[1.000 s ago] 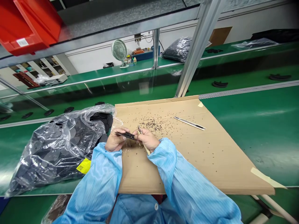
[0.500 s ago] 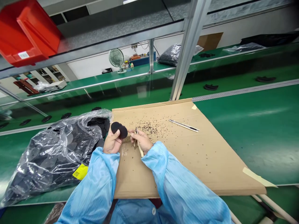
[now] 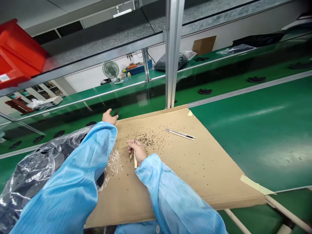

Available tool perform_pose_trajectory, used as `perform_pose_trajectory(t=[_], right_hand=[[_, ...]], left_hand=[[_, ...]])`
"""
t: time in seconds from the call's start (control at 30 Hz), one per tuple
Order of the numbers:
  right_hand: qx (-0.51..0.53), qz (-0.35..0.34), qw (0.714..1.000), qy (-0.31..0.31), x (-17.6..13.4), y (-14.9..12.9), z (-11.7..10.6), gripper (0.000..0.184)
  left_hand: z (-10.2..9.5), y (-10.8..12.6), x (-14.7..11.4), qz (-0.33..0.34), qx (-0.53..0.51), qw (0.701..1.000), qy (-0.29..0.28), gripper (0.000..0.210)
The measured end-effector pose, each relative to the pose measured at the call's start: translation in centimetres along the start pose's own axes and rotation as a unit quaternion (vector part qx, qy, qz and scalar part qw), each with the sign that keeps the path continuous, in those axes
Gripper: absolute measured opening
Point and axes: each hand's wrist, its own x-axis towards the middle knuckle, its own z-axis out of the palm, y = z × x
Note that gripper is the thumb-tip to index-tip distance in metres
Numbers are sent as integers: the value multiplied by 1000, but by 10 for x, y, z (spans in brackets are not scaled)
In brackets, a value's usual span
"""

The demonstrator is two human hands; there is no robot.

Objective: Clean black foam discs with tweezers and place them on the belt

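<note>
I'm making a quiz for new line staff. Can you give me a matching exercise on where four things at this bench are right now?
Things:
1. left hand
2. right hand
3. spare tweezers
4. plastic bag

Places:
A. lying alone on the cardboard, right of the dark specks
B. stretched out past the cardboard's far left corner
C. on the green bench left of the cardboard, full of black discs
D. on the cardboard, gripping a thin tool

Pairs: 1-B, 2-D, 3-A, 4-C
</note>
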Motion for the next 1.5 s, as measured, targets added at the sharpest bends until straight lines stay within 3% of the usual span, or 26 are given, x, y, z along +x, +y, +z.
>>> perform_pose_trajectory(t=[0.1,0.3,0.4,0.47,0.57,0.77,1.37,1.5], right_hand=[[15,-10,1000,1,2,-2,-3,20],[49,-43,998,9,7,-3,-6,20],[74,-38,996,-10,7,-1,-6,23],[91,-19,995,-21,5,0,-6,26],[84,2,996,-23,2,1,-6,27],[50,-11,998,-24,2,1,-7,21],[-37,-16,999,-20,-2,0,-6,21],[-25,-15,999,-16,-3,0,-5,23]], left_hand=[[14,6,-31,-52,-83,994,-42,56],[8,19,-151,-85,-293,941,-145,34],[4,16,-196,-34,-323,929,-175,47],[6,9,-212,10,-325,933,-152,54],[12,-4,-219,13,-335,933,-133,58],[15,-19,-210,25,-346,921,-178,55],[9,-14,-212,28,-336,930,-148,48],[10,-13,-212,20,-360,920,-154,47]])
